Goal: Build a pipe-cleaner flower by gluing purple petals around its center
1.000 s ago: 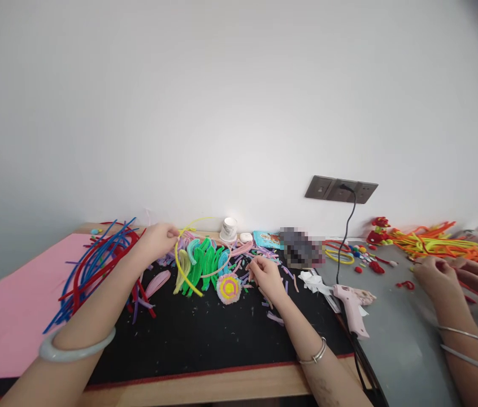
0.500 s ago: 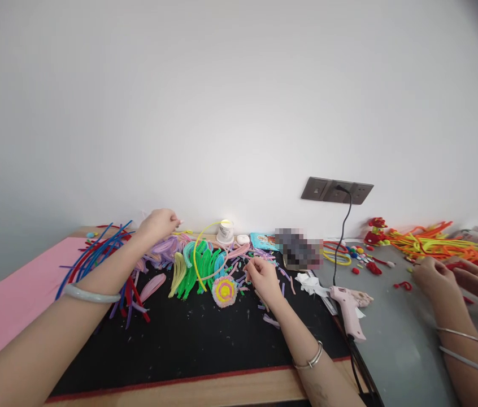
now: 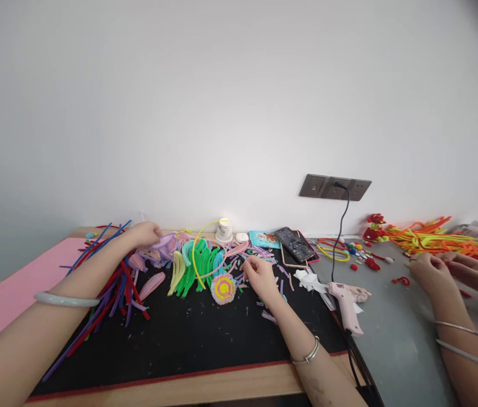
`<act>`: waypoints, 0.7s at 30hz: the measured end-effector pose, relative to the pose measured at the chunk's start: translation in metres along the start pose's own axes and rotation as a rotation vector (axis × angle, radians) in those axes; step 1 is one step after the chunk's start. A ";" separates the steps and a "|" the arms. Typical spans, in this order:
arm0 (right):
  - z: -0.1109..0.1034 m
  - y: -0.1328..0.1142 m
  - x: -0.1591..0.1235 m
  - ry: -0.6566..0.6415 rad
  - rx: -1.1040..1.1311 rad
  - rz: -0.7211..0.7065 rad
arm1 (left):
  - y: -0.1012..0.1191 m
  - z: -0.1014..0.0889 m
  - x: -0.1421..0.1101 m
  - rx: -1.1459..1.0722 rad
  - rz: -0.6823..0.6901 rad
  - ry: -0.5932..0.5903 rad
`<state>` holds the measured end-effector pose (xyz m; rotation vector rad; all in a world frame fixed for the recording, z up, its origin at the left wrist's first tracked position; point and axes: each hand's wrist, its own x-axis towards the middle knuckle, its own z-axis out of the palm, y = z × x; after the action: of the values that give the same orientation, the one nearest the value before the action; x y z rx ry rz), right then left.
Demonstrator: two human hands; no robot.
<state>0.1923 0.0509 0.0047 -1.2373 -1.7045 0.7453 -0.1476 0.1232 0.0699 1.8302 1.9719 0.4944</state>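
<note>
At the back of the black mat (image 3: 166, 345), my left hand (image 3: 148, 233) is closed with curled fingers beside lilac pipe-cleaner loops (image 3: 166, 244). What it holds, if anything, is hidden. My right hand (image 3: 260, 278) is pinched above cut pipe-cleaner pieces, and I cannot make out anything between its fingertips. Left of it lies a round pink and yellow pipe-cleaner flower (image 3: 224, 289). Green pipe-cleaner loops (image 3: 200, 265) and pale yellow ones (image 3: 177, 273) are further left. Under my left forearm spread blue, red and purple pipe cleaners (image 3: 126, 297).
A white paper cup (image 3: 224, 230), a blue packet (image 3: 264, 239) and a phone (image 3: 294, 244) stand or lie along the back. A corded pink glue gun (image 3: 347, 308) rests at the mat's right edge. Another person's hands (image 3: 429, 277) work at the right near orange pipe cleaners (image 3: 438, 240).
My left hand has moved left and down from near the wall to the lilac loops. My right hand stays almost in place, still pinched. The view has shifted slightly.
</note>
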 end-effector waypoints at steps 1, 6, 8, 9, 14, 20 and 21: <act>0.000 0.001 0.000 0.000 0.001 -0.002 | 0.001 -0.005 0.000 0.001 -0.007 0.008; 0.001 -0.001 -0.002 -0.016 0.021 -0.040 | 0.024 -0.022 -0.016 -0.003 0.111 0.016; 0.000 -0.005 -0.005 -0.042 0.030 -0.071 | 0.042 -0.014 -0.033 -0.014 0.202 -0.005; 0.000 -0.007 -0.007 -0.069 0.035 -0.094 | 0.053 -0.006 -0.043 -0.022 0.245 -0.027; 0.005 -0.012 -0.012 -0.171 -0.019 -0.217 | 0.095 0.049 -0.084 -0.110 0.605 -0.159; 0.004 -0.009 -0.010 -0.116 -0.073 -0.189 | 0.102 0.083 -0.088 -0.176 0.689 -0.016; 0.003 -0.010 -0.009 -0.119 -0.072 -0.183 | 0.100 0.086 -0.087 -0.193 0.692 -0.014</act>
<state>0.1868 0.0391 0.0087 -1.0851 -1.9282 0.6633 -0.0121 0.0435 0.0522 2.3386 1.1796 0.8296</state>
